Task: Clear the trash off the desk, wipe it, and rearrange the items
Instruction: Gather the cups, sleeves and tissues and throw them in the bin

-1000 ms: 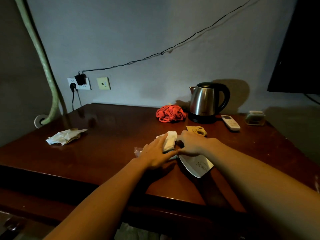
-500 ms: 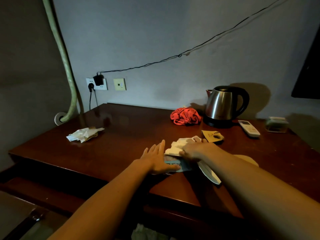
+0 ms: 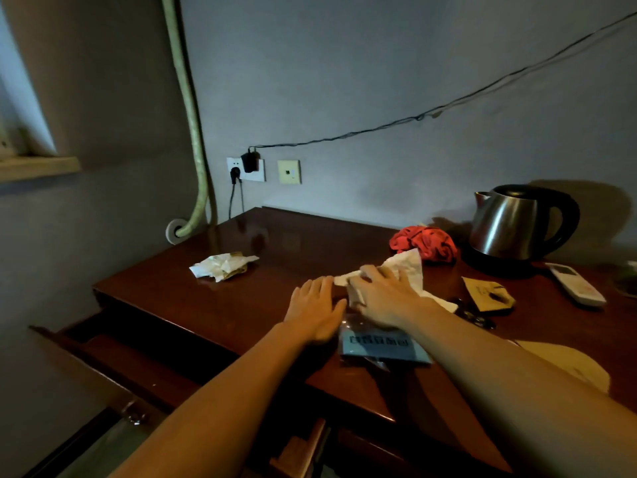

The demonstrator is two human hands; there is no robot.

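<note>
Our left hand lies flat, fingers straight, on the dark wooden desk; our right hand grips a crumpled white tissue.

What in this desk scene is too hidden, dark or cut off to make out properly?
All in the head view:
- Blue packet: print blurred, top under the right hand.
- White tissue: the hand covers its middle.
- Dark item beside the brown sachet: too dim to identify.
- Object at the right edge: cut off.
- Pale plate: the forearm hides part.
</note>
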